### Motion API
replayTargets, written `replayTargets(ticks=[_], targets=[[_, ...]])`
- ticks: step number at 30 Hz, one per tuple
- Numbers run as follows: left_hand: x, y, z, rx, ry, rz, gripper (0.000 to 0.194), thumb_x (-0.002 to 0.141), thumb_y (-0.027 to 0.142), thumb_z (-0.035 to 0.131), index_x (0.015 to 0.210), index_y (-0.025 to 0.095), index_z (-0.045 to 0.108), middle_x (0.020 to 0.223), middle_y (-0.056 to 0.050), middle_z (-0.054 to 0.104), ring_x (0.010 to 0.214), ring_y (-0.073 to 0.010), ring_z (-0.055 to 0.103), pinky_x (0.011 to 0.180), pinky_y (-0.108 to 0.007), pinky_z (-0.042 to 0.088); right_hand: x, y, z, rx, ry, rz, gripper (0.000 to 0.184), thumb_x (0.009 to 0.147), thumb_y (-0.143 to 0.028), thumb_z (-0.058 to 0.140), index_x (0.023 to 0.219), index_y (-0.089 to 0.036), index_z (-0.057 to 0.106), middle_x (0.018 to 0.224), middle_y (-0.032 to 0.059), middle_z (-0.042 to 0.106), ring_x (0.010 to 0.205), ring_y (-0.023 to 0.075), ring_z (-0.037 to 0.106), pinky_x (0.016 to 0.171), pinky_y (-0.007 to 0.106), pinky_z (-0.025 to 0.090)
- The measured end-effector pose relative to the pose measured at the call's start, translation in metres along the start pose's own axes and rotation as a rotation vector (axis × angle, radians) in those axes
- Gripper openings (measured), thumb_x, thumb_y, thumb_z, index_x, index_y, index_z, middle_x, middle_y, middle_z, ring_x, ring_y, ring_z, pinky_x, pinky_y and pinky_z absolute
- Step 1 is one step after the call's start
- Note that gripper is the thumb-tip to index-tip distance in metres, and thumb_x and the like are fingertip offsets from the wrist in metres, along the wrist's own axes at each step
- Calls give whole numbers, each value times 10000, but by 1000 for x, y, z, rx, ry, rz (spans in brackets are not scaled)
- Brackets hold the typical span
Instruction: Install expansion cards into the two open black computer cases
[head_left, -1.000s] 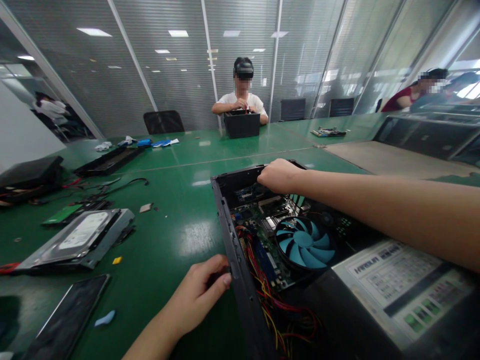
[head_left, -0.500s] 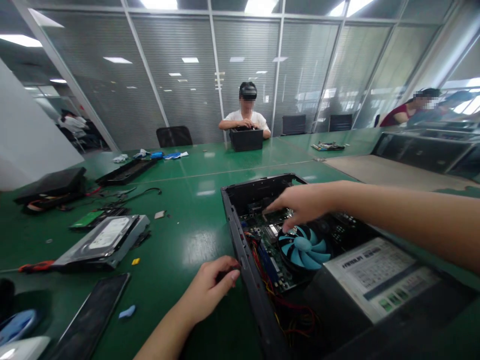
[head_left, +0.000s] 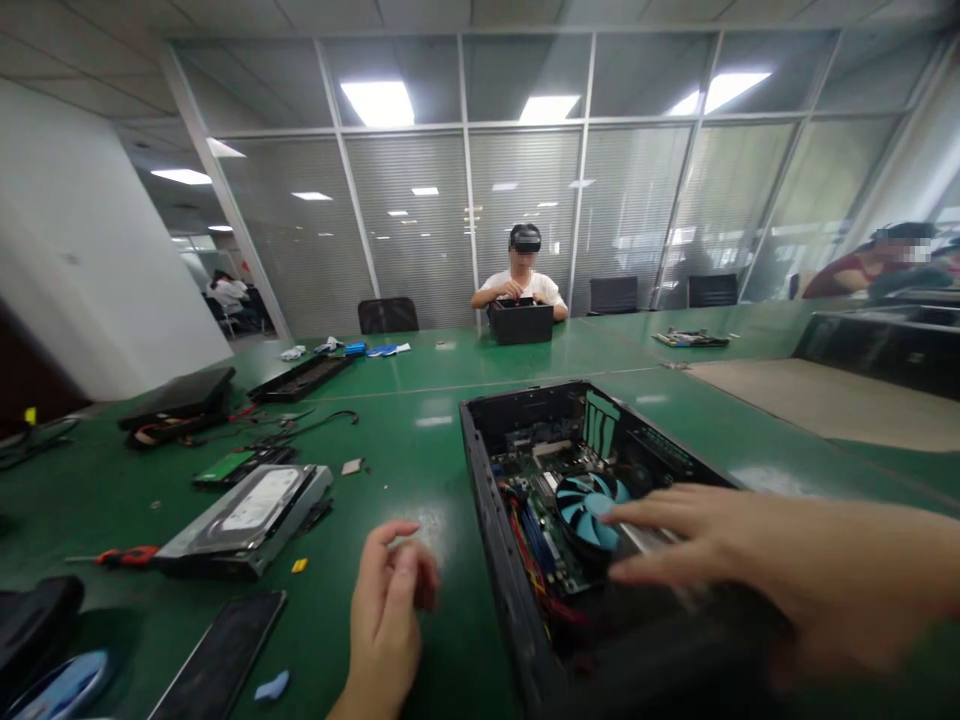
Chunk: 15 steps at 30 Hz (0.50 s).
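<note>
A black open computer case (head_left: 484, 500) lies on the green table in front of me. Inside it are a motherboard with a black CPU cooler fan (head_left: 589, 505) that has light-blue blades, blue memory slots and red and yellow wires. Blurred by motion, my right hand (head_left: 750, 560) is over the near right part of the case with its fingers spread and nothing visible in them. It covers much of the power supply, and its fingertips overlap the fan's edge in view. My left hand (head_left: 390, 605) is just left of the case, loosely curled with fingers apart, apparently holding nothing.
To the left lie a hard drive in a metal bracket (head_left: 251, 515), a red-handled screwdriver (head_left: 127, 557), a black phone-like slab (head_left: 225, 650), a yellow piece (head_left: 299, 566) and cables. Across the table a person (head_left: 523, 280) handles a black box (head_left: 520, 322). Cardboard (head_left: 787, 395) lies right.
My right hand has moved from above the motherboard back toward me over the power supply. My left hand has drawn away from the case's side. The camera view has tilted up.
</note>
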<state>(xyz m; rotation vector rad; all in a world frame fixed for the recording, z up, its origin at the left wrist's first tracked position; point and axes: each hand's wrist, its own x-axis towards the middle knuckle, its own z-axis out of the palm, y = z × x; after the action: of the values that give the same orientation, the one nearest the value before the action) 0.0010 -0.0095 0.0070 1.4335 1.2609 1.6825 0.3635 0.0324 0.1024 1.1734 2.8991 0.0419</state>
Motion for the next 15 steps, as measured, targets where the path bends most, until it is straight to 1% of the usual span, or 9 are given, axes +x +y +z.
replayTargets(ticks=[2, 3, 4, 5, 7, 8, 10, 12, 15], targets=[[3, 1, -2, -106, 164, 25, 218, 972, 426, 462, 1084, 239, 474, 599, 69, 545, 474, -120, 497, 425, -196, 424, 60, 27, -20, 119, -116, -176, 1018, 540, -499, 852, 1464, -370, 447, 1534, 82, 407, 1360, 342, 410, 1127, 474, 275], [3, 1, -1, -129, 201, 28, 202, 972, 423, 462, 1060, 241, 471, 585, 73, 530, 464, -116, 484, 414, -189, 415, 94, 40, -25, 118, -72, -183, 1080, 554, -531, 840, 1508, -331, 376, 1535, 106, 402, 1362, 361, 398, 1138, 524, 231], [3, 0, -1, -136, 202, 23, 194, 975, 421, 456, 1048, 242, 470, 577, 75, 523, 460, -112, 477, 415, -185, 412, 128, 49, -24, 86, 19, -132, 1093, 595, -539, 815, 1534, -273, 322, 1525, 144, 405, 1353, 375, 399, 1126, 568, 219], [2, -1, 1, -134, 184, 18, 193, 980, 423, 447, 1043, 242, 468, 575, 74, 519, 459, -109, 473, 419, -183, 408, 160, 55, -20, 34, 129, -41, 1005, 677, -516, 769, 1528, -222, 325, 1517, 184, 402, 1339, 383, 408, 1109, 598, 221], [-1, -6, 3, -101, 113, 11, 214, 986, 443, 435, 1050, 241, 469, 578, 71, 515, 461, -105, 468, 433, -185, 397, 217, 51, -2, -55, 380, 229, 759, 832, -392, 635, 1497, -169, 346, 1518, 242, 370, 1334, 382, 403, 1088, 640, 198], [-3, -9, 4, -71, 72, 8, 234, 987, 459, 431, 1057, 240, 471, 582, 68, 511, 466, -105, 467, 441, -189, 390, 239, 44, 8, -56, 470, 356, 719, 856, -373, 601, 1489, -153, 338, 1517, 260, 357, 1330, 380, 405, 1084, 644, 196], [-7, -15, 6, 3, -26, -6, 277, 979, 491, 440, 1077, 234, 476, 587, 62, 496, 474, -110, 462, 451, -202, 376, 268, 23, 30, 4, 508, 461, 704, 858, -419, 587, 1456, -136, 347, 1485, 275, 387, 1293, 377, 440, 1077, 635, 220], [-10, -21, 8, 70, -109, 0, 320, 965, 513, 461, 1113, 229, 474, 604, 55, 490, 487, -117, 460, 459, -219, 365, 277, 6, 48, 51, 429, 388, 683, 821, -463, 620, 1394, -157, 409, 1420, 243, 471, 1240, 362, 487, 1081, 611, 237], [-12, -24, 11, 126, -162, 68, 349, 959, 501, 478, 1188, 240, 445, 647, 49, 494, 519, -126, 468, 493, -238, 365, 264, 1, 67, 27, 321, 265, 563, 798, -426, 647, 1288, -193, 497, 1316, 182, 570, 1205, 343, 515, 1092, 585, 226]])
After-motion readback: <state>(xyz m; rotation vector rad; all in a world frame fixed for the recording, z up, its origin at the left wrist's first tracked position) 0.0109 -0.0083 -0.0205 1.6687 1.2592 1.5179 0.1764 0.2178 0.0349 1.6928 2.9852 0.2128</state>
